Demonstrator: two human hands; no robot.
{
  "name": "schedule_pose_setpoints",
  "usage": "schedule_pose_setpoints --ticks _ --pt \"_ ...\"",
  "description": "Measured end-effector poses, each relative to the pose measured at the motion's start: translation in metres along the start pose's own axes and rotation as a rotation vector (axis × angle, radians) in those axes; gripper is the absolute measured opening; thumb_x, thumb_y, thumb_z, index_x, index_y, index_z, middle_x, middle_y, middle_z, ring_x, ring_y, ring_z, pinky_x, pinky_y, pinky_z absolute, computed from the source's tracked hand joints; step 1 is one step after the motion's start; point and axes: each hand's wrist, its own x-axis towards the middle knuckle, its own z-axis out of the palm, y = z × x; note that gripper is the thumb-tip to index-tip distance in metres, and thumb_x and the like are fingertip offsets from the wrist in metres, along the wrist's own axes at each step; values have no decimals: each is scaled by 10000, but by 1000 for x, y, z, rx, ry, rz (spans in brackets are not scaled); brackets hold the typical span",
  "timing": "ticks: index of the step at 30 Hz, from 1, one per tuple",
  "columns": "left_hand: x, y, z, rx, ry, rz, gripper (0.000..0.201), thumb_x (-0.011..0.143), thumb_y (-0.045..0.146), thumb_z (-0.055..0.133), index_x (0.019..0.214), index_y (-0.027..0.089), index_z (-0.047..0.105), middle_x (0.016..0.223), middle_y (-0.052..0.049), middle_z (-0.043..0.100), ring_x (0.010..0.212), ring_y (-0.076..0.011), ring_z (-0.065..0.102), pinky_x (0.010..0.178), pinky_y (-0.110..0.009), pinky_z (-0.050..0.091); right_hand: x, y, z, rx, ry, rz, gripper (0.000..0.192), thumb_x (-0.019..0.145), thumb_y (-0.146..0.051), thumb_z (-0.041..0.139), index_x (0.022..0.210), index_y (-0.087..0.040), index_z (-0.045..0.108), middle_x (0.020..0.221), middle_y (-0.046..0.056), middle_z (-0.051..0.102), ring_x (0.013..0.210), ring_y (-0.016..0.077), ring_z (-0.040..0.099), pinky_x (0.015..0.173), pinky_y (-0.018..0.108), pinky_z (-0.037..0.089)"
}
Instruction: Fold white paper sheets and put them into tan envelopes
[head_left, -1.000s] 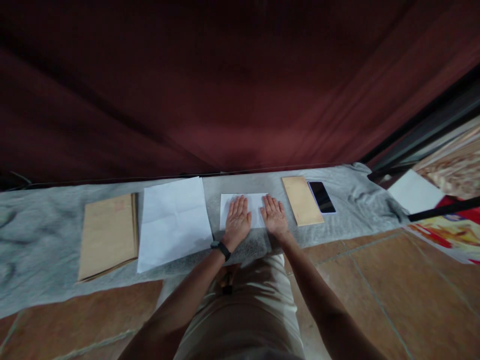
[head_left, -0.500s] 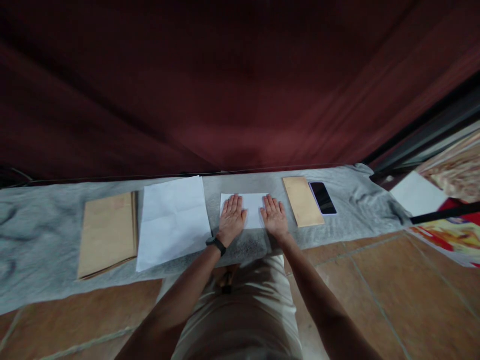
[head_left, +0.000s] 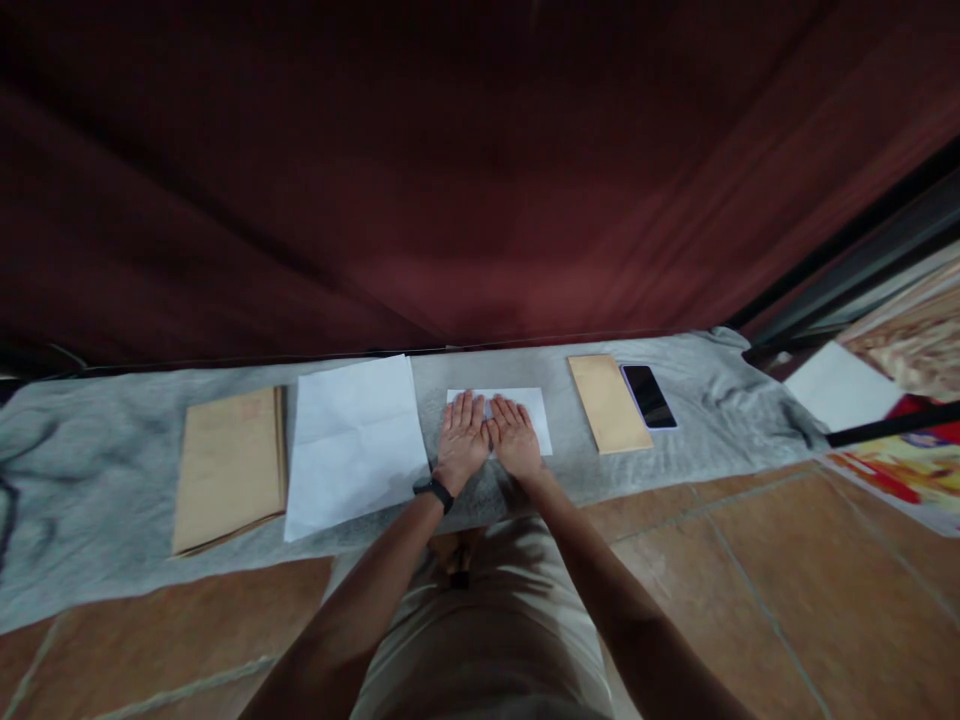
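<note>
A small white rectangle of folded paper (head_left: 538,415) lies flat on the grey cloth (head_left: 480,508) in front of me. My left hand (head_left: 463,437) rests flat on its left part, fingers stretched out, with a dark band on the wrist. Flat on the middle of the paper lies my right hand (head_left: 515,437), its thumb touching or nearly touching the left thumb. Both palms hide much of the paper. To the left is a stack of large white sheets (head_left: 356,445), and to the right a tan envelope (head_left: 609,403).
Large brown envelopes (head_left: 229,470) lie in a pile at the far left. A phone (head_left: 649,397) with a purple edge is beside the tan envelope. Dark red curtain (head_left: 480,200) hangs behind the cloth. At the right are a black bar (head_left: 892,425) and a colourful printed sheet (head_left: 911,475).
My right hand has slid left across the paper, from its right end to beside my left hand. The left hand stays on the paper's left part. The view has shifted slightly.
</note>
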Motion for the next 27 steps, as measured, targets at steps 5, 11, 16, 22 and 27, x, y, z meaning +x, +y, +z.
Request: schedule_pose_setpoints --ticks 5,11,16,22,27 --pt "0 -1 1 6 10 3 580 1013 301 354 1559 110 398 1660 -159 301 1562 -296 228 1266 -525 211 -6 8 -1 -44 4 8 505 1080 -353 333 1542 -193 459 1623 89 406 1503 279 367 1241 502 242" --pt "-2 -4 1 9 11 19 582 1022 331 356 1561 116 397 1656 -164 304 1553 -298 258 1268 -527 203 -12 16 -5 -79 -1 52 519 1071 -422 385 1553 -237 442 1641 84 374 1501 300 365 1236 525 234" --pt "-6 -7 1 13 20 21 579 1029 361 363 1562 138 403 1654 -151 315 1552 -294 262 1269 -523 209 -18 25 -6 -79 24 84 527 1071 -419 374 1563 -236 424 1645 81 369 1513 294 344 1241 517 225" --pt "-9 -7 -1 8 22 13 583 1031 388 370 1555 136 416 1653 -154 315 1553 -299 260 1268 -525 212 -27 41 -11 -105 36 124 551 1073 -421 353 1582 -212 386 1648 95 360 1516 283 340 1238 494 236" --pt "-13 -8 -3 -8 27 8 590 1027 388 369 1565 147 396 1655 -141 312 1552 -290 264 1265 -528 219 -34 50 -16 -124 42 148 559 1076 -414 341 1587 -190 376 1645 113 357 1510 291 350 1233 502 241"
